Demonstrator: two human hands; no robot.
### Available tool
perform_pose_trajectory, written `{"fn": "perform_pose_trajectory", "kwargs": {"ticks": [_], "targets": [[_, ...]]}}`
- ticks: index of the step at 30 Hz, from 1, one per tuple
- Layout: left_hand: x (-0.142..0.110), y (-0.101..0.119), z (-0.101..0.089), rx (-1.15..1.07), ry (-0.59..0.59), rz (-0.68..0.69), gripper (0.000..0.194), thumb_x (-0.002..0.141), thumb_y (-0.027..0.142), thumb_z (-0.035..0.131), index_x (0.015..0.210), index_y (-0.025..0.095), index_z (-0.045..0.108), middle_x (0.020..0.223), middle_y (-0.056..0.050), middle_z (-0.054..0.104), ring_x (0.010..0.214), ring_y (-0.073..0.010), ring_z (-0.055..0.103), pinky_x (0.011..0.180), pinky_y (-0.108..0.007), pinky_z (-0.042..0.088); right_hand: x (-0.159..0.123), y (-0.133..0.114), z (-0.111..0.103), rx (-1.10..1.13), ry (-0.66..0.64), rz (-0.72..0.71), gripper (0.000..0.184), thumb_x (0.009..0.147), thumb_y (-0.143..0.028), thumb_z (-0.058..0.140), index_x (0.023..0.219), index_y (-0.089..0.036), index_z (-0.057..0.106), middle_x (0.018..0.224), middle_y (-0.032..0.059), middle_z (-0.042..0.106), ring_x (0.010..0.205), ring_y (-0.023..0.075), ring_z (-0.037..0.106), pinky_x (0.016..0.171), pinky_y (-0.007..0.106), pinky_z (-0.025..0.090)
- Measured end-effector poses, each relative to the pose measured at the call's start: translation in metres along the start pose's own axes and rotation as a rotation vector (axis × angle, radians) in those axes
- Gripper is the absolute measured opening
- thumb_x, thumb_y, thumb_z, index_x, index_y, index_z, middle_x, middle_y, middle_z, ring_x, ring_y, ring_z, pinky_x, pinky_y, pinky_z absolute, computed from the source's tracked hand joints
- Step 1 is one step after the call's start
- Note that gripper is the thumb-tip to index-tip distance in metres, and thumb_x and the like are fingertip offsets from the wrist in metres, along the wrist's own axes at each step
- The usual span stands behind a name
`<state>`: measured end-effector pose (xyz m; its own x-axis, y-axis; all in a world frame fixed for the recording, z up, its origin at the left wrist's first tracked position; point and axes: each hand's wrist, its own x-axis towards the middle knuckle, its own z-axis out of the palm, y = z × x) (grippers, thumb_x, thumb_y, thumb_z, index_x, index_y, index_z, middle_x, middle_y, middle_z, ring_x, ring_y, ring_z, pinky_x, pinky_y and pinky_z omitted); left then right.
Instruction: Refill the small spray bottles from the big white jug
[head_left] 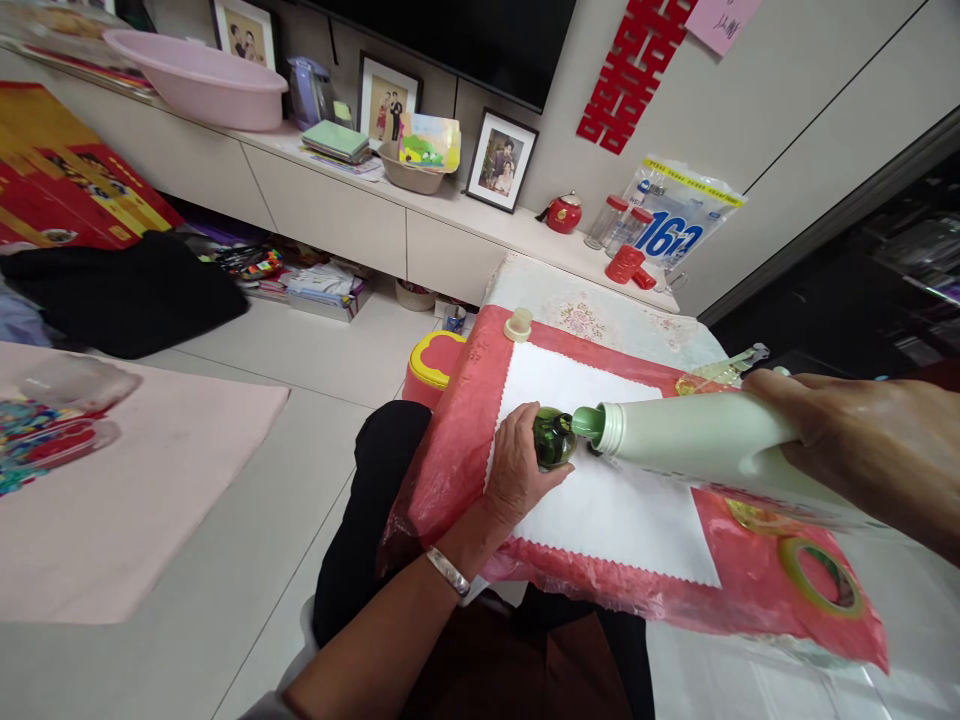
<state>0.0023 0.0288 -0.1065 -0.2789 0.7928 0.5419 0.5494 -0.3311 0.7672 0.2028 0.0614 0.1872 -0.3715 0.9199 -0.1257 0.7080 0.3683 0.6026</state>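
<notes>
My left hand (517,468) is closed around a small dark green glass bottle (553,437) standing on a white scalloped cloth (600,500). My right hand (862,445) grips a large pale green plastic bottle (697,440), tipped on its side. Its green spout touches the small bottle's mouth. The cloth lies on a red plastic sheet (457,440) spread over a small table. A beige cap (518,324) sits at the sheet's far edge. A silver bracelet circles my left wrist.
A tape ring (817,575) lies on the red sheet at the right. A yellow and red stool (433,362) stands beside the table. Behind, a long low cabinet (337,215) carries photo frames, a pink basin (199,75) and jars. A pink mat (150,480) covers the floor at left.
</notes>
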Motion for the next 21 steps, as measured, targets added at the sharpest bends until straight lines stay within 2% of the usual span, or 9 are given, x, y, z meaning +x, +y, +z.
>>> {"fn": "perform_pose_trajectory", "kwargs": {"ticks": [5, 21], "targets": [[0.0004, 0.0007, -0.0005, -0.001, 0.001, 0.001, 0.103, 0.062, 0.027, 0.091, 0.146, 0.019, 0.032, 0.137, -0.018, 0.056, 0.129, -0.0370, 0.057, 0.109, -0.059, 0.050, 0.0001, -0.0038, -0.0055, -0.012, -0.005, 0.005, 0.009, 0.079, -0.032, 0.046, 0.087, -0.031, 0.050, 0.069, -0.0003, 0.067, 0.057, 0.0267, 0.064, 0.049, 0.034, 0.032], [-0.0008, -0.0002, 0.0006, 0.000, 0.006, 0.007, 0.102, 0.062, 0.027, 0.091, 0.146, 0.018, 0.032, 0.137, -0.018, 0.056, 0.130, -0.0368, 0.057, 0.110, -0.057, 0.050, -0.0007, -0.0013, -0.0024, -0.020, 0.025, -0.017, 0.008, 0.080, -0.031, 0.046, 0.087, -0.031, 0.050, 0.069, -0.0013, 0.066, 0.054, 0.0252, 0.061, 0.047, 0.033, 0.030]]}}
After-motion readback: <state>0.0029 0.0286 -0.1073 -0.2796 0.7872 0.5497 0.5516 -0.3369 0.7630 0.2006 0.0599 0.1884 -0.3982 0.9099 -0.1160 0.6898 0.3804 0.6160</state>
